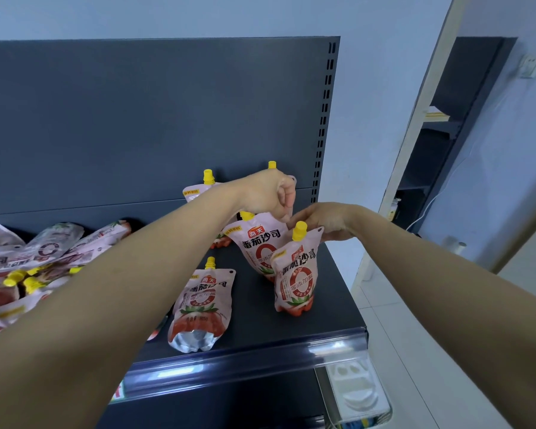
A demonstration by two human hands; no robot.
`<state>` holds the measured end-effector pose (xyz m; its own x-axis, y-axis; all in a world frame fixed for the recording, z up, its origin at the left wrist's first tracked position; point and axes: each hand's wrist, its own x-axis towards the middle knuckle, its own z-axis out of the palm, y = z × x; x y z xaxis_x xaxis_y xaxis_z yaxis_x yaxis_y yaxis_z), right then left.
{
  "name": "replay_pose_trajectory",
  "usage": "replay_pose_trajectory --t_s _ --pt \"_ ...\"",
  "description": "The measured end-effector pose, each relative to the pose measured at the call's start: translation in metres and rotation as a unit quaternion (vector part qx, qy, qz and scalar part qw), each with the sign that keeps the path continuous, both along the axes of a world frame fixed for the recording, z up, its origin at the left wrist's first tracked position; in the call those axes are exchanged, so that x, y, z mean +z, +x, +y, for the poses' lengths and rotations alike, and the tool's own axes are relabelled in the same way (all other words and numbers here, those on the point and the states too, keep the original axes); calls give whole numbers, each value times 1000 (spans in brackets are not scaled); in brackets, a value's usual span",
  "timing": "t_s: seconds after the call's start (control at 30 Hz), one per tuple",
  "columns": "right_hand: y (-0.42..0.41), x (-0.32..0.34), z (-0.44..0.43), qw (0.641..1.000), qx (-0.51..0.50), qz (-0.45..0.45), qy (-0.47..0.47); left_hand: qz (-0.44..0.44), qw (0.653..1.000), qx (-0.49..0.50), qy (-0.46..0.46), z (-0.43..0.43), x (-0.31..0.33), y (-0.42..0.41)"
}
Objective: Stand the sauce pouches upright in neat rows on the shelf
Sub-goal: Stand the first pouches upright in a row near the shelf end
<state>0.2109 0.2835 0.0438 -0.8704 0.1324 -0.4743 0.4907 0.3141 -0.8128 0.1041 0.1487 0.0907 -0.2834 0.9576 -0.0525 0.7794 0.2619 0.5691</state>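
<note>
Pink tomato sauce pouches with yellow caps stand on the dark shelf (334, 292). Two back-row pouches (198, 190) (272, 165) lean at the back panel, mostly hidden by my left arm and hand. My left hand (268, 193) pinches the top of the middle pouch (256, 243). My right hand (325, 221) holds the top right corner of the upright front pouch (294, 280). Another pouch (203, 308) stands tilted back at the front, to the left. A loose pile of pouches (31, 258) lies flat at the far left.
A clear price rail (260, 357) runs along the shelf's front edge. The slotted upright (324, 113) marks the shelf's right end. A white plastic tray (358, 388) sits lower right. Beyond lie white floor tiles and a doorway with another dark rack (440, 144).
</note>
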Motion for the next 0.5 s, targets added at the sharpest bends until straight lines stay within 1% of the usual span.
replay_pose_trajectory --t_s 0.13,0.2,0.27,0.37,0.5 --pt "-1 -3 2 999 -19 34 27 -12 1000 11 20 -1 1 0" --pt "1 -4 6 999 -18 39 32 -43 998 36 42 -7 3 -2" --pt "4 -6 10 999 -9 28 20 -74 995 51 31 -15 3 -5" --pt "2 -6 9 999 14 21 -26 -59 996 58 27 -20 -1 -4" --pt "-1 2 7 995 54 23 -77 -13 995 75 60 -11 -1 1"
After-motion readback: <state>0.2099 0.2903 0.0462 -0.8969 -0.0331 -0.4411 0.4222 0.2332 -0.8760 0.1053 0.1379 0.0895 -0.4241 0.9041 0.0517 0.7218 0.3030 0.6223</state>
